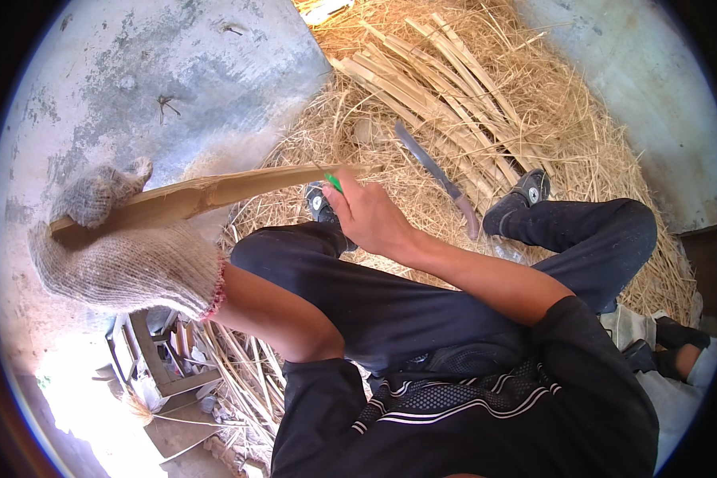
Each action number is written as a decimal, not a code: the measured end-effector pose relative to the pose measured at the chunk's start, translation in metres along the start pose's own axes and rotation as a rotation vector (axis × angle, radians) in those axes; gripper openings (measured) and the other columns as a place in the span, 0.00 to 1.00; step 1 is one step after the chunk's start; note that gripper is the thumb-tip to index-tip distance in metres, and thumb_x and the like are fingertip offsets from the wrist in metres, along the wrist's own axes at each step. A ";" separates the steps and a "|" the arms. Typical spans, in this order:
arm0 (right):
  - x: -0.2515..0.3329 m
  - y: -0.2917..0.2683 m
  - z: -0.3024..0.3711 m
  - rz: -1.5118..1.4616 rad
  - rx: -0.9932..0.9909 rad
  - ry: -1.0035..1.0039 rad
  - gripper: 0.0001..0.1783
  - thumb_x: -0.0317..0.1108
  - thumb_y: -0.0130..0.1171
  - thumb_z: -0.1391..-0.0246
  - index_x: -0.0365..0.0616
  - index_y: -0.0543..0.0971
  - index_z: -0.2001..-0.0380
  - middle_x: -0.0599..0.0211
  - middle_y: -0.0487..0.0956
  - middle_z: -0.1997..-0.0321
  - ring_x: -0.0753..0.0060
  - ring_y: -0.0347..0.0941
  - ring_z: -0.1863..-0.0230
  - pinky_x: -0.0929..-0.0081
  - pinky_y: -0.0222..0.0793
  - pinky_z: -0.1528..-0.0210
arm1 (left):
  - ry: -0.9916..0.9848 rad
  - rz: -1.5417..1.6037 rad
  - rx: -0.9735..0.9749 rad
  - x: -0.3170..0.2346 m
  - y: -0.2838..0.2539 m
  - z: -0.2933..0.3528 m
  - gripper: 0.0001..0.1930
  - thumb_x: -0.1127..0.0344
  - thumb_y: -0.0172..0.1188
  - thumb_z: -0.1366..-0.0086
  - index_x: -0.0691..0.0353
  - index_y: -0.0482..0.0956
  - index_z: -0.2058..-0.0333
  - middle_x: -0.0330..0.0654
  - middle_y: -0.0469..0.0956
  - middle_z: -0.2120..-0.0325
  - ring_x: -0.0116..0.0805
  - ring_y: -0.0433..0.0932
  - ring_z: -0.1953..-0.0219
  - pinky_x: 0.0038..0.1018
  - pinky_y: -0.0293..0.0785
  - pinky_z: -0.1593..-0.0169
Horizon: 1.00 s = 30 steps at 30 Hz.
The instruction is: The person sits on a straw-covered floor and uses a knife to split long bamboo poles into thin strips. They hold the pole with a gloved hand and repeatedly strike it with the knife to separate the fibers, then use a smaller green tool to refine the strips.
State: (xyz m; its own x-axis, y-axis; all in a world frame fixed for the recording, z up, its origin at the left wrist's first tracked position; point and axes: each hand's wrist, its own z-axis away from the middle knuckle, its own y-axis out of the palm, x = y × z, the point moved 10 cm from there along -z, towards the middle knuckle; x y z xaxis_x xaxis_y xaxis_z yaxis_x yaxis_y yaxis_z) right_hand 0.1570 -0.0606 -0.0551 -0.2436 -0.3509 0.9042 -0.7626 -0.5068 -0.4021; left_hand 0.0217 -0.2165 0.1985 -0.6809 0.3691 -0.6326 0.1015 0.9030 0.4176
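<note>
A long split bamboo piece (215, 193) slants across the left half of the head view, its thin end toward the middle. My left hand (107, 247), in a thick grey knitted glove with a reddish cuff, wraps round the wide end. Bare, my right hand (372, 217) is closed on a small green-handled knife (333, 182) beside the thin end. Most of that knife is hidden by the fingers; whether its tip touches the bamboo I cannot tell. On the ground beyond my knees lies a machete (428, 159) with a brown handle.
Several split bamboo strips (434, 92) lie on a thick layer of shavings (319, 127) between my feet and the far side. Pale walls (191, 80) stand left and right. A wooden frame (147, 358) with clutter is at lower left. Another person's foot (681, 333) shows at right.
</note>
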 end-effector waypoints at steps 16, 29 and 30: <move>-0.077 0.009 0.000 0.315 -0.096 0.047 0.16 0.39 0.46 0.34 0.34 0.68 0.56 0.42 0.74 0.86 0.35 0.72 0.82 0.46 0.67 0.77 | 0.289 -0.341 -0.052 -0.040 0.011 0.039 0.20 0.61 0.39 0.31 0.75 0.73 0.62 0.52 0.77 0.69 0.39 0.82 0.73 0.30 0.84 0.71; 0.018 -0.001 -0.002 0.177 0.063 -0.022 0.15 0.36 0.46 0.35 0.31 0.68 0.59 0.39 0.76 0.79 0.35 0.77 0.73 0.46 0.73 0.69 | 0.336 -0.313 -0.024 -0.025 -0.003 0.016 0.21 0.61 0.36 0.32 0.76 0.73 0.62 0.51 0.77 0.70 0.37 0.80 0.75 0.29 0.81 0.71; 0.028 -0.002 -0.001 0.165 0.084 -0.056 0.15 0.36 0.46 0.35 0.31 0.69 0.59 0.38 0.77 0.77 0.35 0.77 0.71 0.46 0.74 0.68 | 0.276 -0.281 -0.022 -0.029 -0.001 0.026 0.21 0.61 0.36 0.32 0.76 0.73 0.61 0.51 0.76 0.70 0.37 0.80 0.75 0.30 0.81 0.71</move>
State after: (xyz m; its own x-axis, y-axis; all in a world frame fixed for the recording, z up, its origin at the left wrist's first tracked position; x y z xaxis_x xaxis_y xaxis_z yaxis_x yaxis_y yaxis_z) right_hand 0.1510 -0.0687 -0.0290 -0.3258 -0.4771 0.8162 -0.6613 -0.5020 -0.5574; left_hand 0.0596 -0.2219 0.1996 -0.8499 0.0326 -0.5259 -0.1299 0.9543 0.2691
